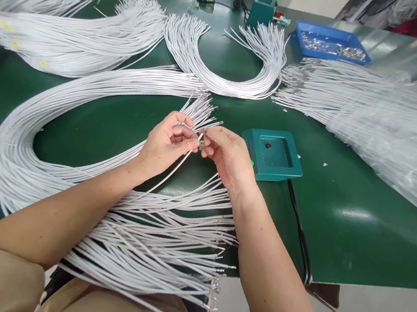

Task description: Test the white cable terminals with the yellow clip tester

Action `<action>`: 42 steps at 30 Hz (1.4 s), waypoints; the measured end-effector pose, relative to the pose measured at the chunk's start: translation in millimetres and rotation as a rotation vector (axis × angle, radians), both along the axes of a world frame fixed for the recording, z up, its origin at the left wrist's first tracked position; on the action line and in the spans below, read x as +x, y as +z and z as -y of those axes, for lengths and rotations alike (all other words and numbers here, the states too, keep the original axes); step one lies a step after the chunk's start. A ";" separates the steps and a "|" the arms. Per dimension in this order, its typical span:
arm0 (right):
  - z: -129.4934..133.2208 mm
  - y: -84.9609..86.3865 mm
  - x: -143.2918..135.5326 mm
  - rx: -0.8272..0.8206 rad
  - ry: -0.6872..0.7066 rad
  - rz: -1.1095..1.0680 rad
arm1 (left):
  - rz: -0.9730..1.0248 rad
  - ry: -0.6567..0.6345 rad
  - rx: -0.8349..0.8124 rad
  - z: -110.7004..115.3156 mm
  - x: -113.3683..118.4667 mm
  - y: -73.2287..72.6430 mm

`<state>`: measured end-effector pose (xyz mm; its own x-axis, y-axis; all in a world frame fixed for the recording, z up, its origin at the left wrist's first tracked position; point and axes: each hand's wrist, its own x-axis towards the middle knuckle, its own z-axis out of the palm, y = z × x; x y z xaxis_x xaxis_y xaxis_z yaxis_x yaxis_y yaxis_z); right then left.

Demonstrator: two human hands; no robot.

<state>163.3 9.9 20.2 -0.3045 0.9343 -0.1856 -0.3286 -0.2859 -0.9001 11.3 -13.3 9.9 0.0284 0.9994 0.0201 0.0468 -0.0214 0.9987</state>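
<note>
My left hand pinches a thin white cable close to its end. Fingertips of my right hand are closed at the same spot, around a small part I cannot make out clearly. The two hands nearly touch. Behind them lie the tips of a curved bundle of white cables, which loops round to the left. Many loose cable ends fan out below my hands, over the table's front edge and my lap. A teal box with a square recess stands just right of my right hand.
More white cable bundles lie at the back left, with a U-shaped one in the middle. A blue tray holds small metal parts. Plastic-covered cables fill the right. A black cord runs off the front edge.
</note>
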 end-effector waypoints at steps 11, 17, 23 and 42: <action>-0.1 -4.3 0.5 0.138 -0.089 0.148 | -0.064 0.039 0.071 -0.7 0.8 -2.3; -1.6 -4.4 0.3 -0.066 -0.007 -0.025 | -0.055 0.047 0.050 -0.1 1.0 -2.1; 0.3 -2.8 -0.2 -0.129 -0.019 -0.009 | -0.001 0.054 0.083 -0.6 2.0 -3.6; 0.5 3.5 6.4 0.071 -0.034 0.218 | -0.130 -0.007 0.165 -0.2 -1.2 -5.7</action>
